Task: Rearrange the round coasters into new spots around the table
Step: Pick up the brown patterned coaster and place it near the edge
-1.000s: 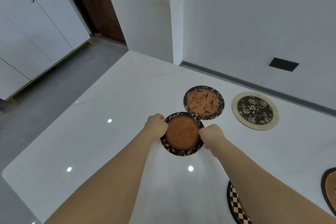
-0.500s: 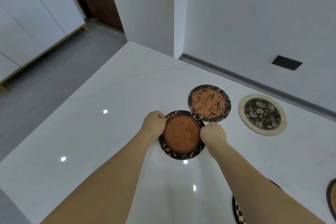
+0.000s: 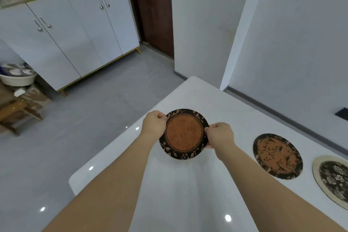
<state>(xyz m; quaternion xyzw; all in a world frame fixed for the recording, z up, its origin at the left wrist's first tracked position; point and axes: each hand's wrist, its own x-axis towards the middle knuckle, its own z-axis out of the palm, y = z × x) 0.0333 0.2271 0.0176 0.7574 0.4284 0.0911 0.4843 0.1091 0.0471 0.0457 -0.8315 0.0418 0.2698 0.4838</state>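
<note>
Both hands hold a round coaster with a plain orange centre and a black leaf-patterned border, just above the white table near its far left corner. My left hand pinches its left edge and my right hand pinches its right edge. To the right, an orange coaster with black birds and branches lies flat on the table. Past that one, a cream-rimmed dark floral coaster is cut off by the frame's right edge.
The table's left edge and rounded far corner drop to a grey tiled floor. White walls stand behind the table. White cabinets, a wooden stool and a basin stand across the floor.
The coaster in my hands has been carried leftward, away from the bird coaster it nearly touched, towards the table's far left corner. The view has swung left; the checkered coaster is out of frame.
</note>
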